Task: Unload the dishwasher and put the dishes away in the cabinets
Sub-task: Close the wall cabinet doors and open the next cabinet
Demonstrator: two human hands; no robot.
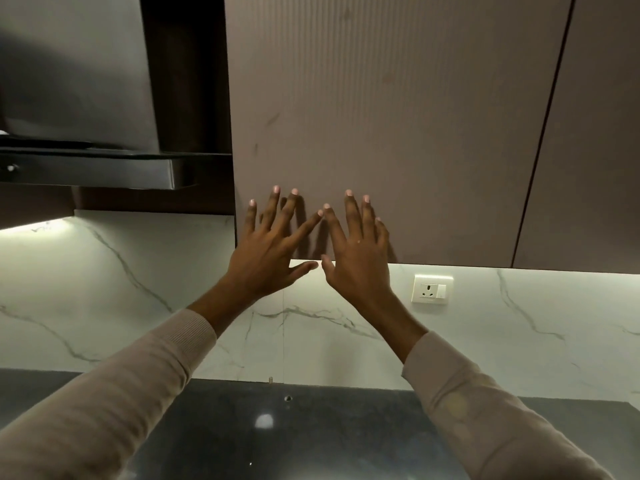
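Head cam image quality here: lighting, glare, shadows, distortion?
Head view: under-cabinet light brightens the marble backsplash, cabinet door is dim; left hand and right hand cast shadows on it; glare spot on the black countertop; wide-angle tilts the door seams.

Left hand, right hand, apparently on cabinet door
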